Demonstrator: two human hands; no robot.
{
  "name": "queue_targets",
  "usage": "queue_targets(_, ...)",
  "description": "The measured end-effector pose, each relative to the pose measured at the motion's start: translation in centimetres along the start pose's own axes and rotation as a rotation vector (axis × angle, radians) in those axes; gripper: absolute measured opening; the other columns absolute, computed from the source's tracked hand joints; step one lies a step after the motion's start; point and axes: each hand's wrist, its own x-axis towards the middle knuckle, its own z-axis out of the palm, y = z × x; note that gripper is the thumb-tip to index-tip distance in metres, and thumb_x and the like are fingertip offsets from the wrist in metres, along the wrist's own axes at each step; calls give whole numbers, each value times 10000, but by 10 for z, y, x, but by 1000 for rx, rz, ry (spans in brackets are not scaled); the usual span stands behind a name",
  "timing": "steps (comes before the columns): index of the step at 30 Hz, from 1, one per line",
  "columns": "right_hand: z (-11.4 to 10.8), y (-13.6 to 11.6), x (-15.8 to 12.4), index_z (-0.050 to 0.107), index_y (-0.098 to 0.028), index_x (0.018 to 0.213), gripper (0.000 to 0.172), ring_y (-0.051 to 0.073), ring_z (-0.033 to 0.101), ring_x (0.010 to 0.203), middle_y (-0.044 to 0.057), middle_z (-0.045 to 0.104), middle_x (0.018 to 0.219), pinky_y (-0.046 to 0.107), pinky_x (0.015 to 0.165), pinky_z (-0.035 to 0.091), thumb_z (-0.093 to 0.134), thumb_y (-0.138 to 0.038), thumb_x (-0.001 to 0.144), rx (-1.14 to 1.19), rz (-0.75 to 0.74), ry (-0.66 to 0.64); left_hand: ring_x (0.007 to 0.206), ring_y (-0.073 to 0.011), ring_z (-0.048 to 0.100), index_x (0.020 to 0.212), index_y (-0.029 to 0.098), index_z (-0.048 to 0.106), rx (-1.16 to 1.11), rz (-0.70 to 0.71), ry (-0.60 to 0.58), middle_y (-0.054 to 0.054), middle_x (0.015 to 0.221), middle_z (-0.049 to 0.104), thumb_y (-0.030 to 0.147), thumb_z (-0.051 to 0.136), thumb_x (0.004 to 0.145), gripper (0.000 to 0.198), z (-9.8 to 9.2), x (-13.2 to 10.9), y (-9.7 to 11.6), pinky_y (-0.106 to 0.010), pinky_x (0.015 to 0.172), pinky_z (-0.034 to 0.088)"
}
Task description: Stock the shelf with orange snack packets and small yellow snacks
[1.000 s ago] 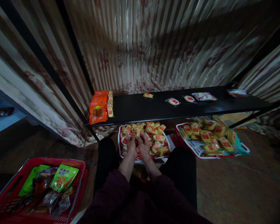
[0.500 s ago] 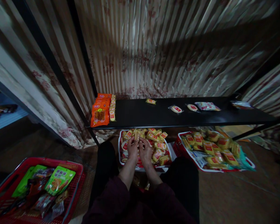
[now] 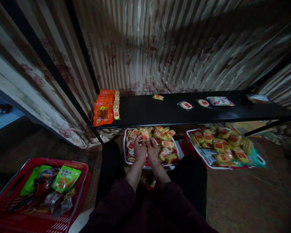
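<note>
Between my two hands is a small yellow snack packet with a red and white label, its face turned up toward me. My left hand is closed on its left side, and my right hand grips the right side. Both are above a red basket with a white rim, which is filled with similar yellow packets. On the black shelf just beyond, a row of upright yellow packets stands against orange snack bags at the left end.
A lone yellow packet, round wrapped snacks and a pink-white bag lie on the shelf. A second filled basket stands at right. At lower left, another red basket holds green bags. Black posts frame the shelf.
The packet in my hands has turned so its labelled face shows, and my hands have risen slightly. The camera view has shifted a little; shelf and baskets look unchanged.
</note>
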Motion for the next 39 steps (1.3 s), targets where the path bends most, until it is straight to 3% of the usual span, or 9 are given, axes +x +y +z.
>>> queue_targets(5, 7, -1, -3, 646, -177, 1134, 552, 224, 585, 1057, 107, 651, 1168, 352, 910, 455, 624, -503, 688, 107, 111, 69, 960, -163, 624, 1020, 190, 654, 31, -18, -14, -74, 1025, 685, 102, 536, 742, 315, -2, 4, -1, -333, 942, 457)
queue_targets(11, 12, -6, -3, 661, -170, 1101, 559, 203, 623, 946, 91, 683, 1095, 323, 843, 482, 660, -502, 651, 185, 136, 6, 949, -171, 629, 920, 175, 659, 88, -19, 52, -74, 975, 690, 67, 542, 710, 264, -5, 12, 1, -335, 920, 467)
queue_targets(20, 22, -6, 8, 680, -172, 1081, 530, 235, 634, 914, 95, 707, 1026, 352, 793, 503, 643, -487, 656, 76, 71, -21, 874, -171, 624, 911, 173, 658, 131, 44, 107, -79, 957, 677, 58, 518, 729, 256, -12, 20, 17, -338, 874, 476)
queue_targets(24, 33, -2, 15, 672, -166, 1092, 522, 233, 641, 855, 96, 714, 987, 369, 754, 512, 607, -498, 695, 43, 12, -100, 890, -172, 623, 886, 178, 655, 99, 65, 102, -71, 953, 678, 70, 518, 732, 233, -19, 31, 21, -335, 879, 473)
queue_targets(31, 58, -9, 26, 678, -175, 1063, 479, 242, 631, 910, 89, 709, 991, 394, 834, 492, 602, -482, 703, 14, -37, -165, 862, -170, 610, 898, 180, 644, 145, 132, 103, -62, 928, 673, 63, 487, 723, 263, -31, 53, 29, -332, 865, 469)
queue_targets(39, 92, -17, 39, 665, -171, 1048, 436, 241, 627, 951, 86, 703, 1017, 413, 912, 454, 595, -445, 715, -44, -101, -261, 935, -179, 606, 968, 195, 647, 202, 177, 201, -71, 991, 660, 91, 511, 741, 284, -49, 79, 37, -338, 898, 461)
